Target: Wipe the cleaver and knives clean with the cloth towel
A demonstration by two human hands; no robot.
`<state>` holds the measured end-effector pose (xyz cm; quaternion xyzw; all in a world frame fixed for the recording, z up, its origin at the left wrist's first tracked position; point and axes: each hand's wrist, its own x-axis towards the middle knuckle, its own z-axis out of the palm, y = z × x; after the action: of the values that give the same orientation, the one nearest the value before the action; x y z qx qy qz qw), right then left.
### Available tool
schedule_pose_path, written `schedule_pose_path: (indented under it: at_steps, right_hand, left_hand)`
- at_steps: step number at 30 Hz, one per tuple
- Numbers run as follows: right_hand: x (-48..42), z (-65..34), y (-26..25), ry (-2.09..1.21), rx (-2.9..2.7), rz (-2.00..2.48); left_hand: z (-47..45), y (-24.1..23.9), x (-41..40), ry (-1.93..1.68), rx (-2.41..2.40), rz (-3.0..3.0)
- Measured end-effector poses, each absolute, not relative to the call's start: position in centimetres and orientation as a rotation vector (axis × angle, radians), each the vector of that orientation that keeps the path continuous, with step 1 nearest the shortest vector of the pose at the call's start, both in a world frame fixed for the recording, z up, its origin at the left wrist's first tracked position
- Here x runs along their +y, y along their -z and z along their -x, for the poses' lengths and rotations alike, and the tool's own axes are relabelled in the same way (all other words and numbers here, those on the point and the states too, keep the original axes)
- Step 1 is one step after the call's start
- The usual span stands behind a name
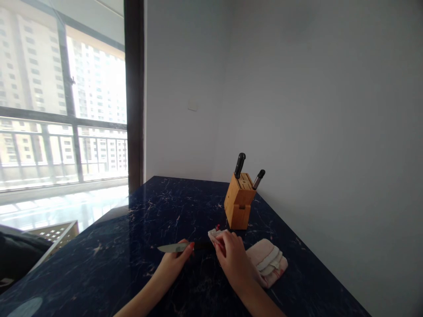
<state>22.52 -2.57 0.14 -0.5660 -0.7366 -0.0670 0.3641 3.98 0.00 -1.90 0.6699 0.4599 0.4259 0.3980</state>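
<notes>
A kitchen knife [171, 248] lies level just above the dark table, its blade pointing left and its black handle to the right. My left hand [178, 257] is closed on it where the blade meets the handle, thumb on top. At the handle's end my right hand [231, 251] pinches a corner of a pinkish-white cloth [267, 259], pressed close to the handle. The rest of that cloth lies folded on the table, right of my right wrist. Behind my right hand stands a wooden knife block [238, 207] holding a black-handled knife [240, 165] and a second tool [259, 179] with a black and metal handle.
The dark blue marbled table [178, 198] meets a grey wall [313, 110] on the right and at the back. On the left are a tall window [95, 88] and a chair [59, 244] with a dark item on it.
</notes>
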Motion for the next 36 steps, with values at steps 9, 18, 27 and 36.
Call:
schedule_pose_path:
  at_steps: [9,18,27,36]
  right_hand:
    - [-3.7,-20.6,-0.4,0.004,-2.062,1.24]
    - [-3.2,-20.8,-0.2,0.018,-2.001,1.328]
    - [-3.7,-20.5,-0.5,0.042,-2.103,1.282]
    - [-3.4,-20.5,0.1,-0.123,-1.991,1.192]
  left_hand:
    - [-4.6,3.0,-0.1,-1.06,1.074,-1.641]
    - [-4.6,1.6,-1.1,-1.027,1.114,-1.739]
    - [-4.5,1.8,-0.8,-0.893,1.151,-1.87]
    - [-4.6,2.3,-0.6,-0.907,1.152,-1.837]
